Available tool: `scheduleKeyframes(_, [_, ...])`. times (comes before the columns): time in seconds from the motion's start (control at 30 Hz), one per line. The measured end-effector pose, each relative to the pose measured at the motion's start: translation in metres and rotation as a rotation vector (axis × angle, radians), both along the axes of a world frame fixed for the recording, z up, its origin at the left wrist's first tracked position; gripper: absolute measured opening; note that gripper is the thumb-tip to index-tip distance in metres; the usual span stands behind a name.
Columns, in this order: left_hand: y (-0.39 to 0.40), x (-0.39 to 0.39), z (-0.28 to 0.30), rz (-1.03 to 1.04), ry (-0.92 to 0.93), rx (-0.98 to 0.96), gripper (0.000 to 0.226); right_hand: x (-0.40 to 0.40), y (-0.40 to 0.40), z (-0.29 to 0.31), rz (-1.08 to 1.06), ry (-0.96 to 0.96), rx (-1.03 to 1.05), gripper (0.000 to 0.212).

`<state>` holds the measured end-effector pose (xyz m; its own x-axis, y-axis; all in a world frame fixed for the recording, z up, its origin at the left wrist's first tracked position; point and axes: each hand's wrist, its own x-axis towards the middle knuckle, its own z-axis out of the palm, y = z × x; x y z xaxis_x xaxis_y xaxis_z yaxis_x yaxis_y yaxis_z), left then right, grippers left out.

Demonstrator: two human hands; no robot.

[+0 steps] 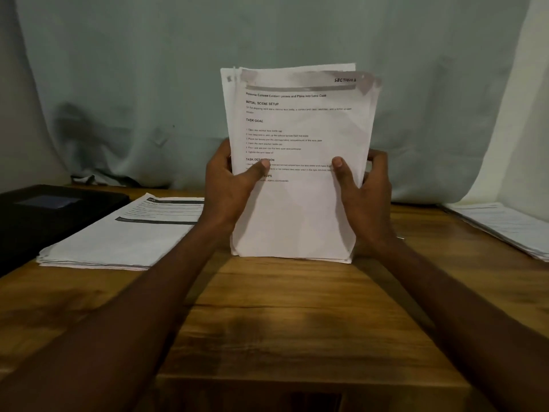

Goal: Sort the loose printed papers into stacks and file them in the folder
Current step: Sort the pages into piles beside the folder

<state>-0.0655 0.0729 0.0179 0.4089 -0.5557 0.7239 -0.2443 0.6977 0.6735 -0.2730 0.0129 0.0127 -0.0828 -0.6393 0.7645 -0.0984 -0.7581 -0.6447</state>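
Note:
A sheaf of printed papers (297,209) stands upright on its bottom edge on the wooden table (297,316), in the middle of the head view. My left hand (228,188) grips its left edge, thumb across the front page. My right hand (365,197) grips the right edge, thumb on the front and fingers behind. The sheets' top edges are uneven. A flat stack of printed papers (127,233) lies on the table to the left. A black folder (38,215) lies shut at the far left. Another paper stack (505,227) lies at the far right.
A pale cloth backdrop (267,40) hangs close behind the table's rear edge. The table's front edge runs near the bottom of the view. Bare wood shows between my forearms.

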Motion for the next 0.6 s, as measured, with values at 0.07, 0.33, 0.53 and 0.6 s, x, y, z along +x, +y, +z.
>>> scheduleKeyframes(0.07, [0.006, -0.005, 0.003, -0.013, -0.059, -0.015, 0.036, 0.0, 0.001, 0.0, 0.01, 0.009, -0.02, 0.055])
scheduleKeyframes(0.33, [0.011, -0.007, 0.007, -0.113, -0.006, 0.048, 0.02, -0.002, 0.005, 0.006, 0.083, -0.072, -0.007, 0.041])
scheduleKeyframes(0.53, [0.01, -0.007, 0.003, -0.2, -0.019, 0.222, 0.024, -0.007, 0.009, 0.011, 0.244, -0.088, 0.056, 0.035])
scheduleKeyframes(0.6, [0.007, -0.005, 0.003, -0.154, 0.065, 0.223, 0.021, -0.009, 0.008, 0.013, 0.39, -0.155, 0.189, 0.032])
